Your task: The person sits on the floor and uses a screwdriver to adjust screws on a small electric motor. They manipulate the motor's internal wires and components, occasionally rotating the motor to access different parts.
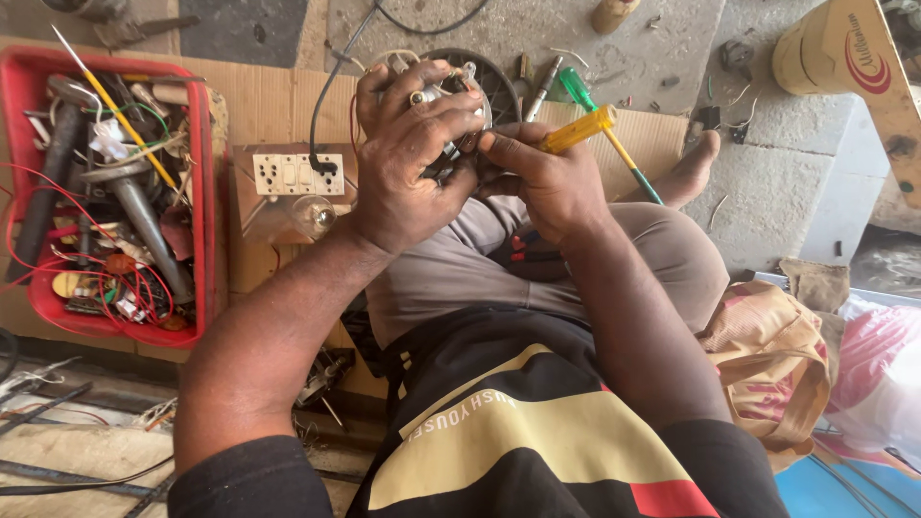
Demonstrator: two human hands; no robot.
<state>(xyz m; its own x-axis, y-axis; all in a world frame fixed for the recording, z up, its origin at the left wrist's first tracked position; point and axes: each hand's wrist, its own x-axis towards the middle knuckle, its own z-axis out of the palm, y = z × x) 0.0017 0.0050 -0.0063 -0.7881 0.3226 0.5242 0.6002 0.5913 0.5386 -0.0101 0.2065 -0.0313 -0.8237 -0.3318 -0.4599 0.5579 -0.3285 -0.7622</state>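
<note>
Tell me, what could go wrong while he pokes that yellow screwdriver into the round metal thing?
1. The yellow-handled screwdriver in the right hand points toward the left hand gripping the small motor part; a slip might jab those fingers.
2. The part is held up over the lap, not resting on anything, so it could twist or drop.
3. A black cord is plugged into the switch board nearby; an elbow might snag it.

To your left, the red tray (204, 192), crammed with tools and wires, blocks that side. The switch board (297, 175) and bulb (314, 215) sit just beside your left hand (408, 158). Far of your right hand (542, 182), a green screwdriver (578, 89) lies on cardboard; bare concrete (767, 173) opens right of it.
</note>
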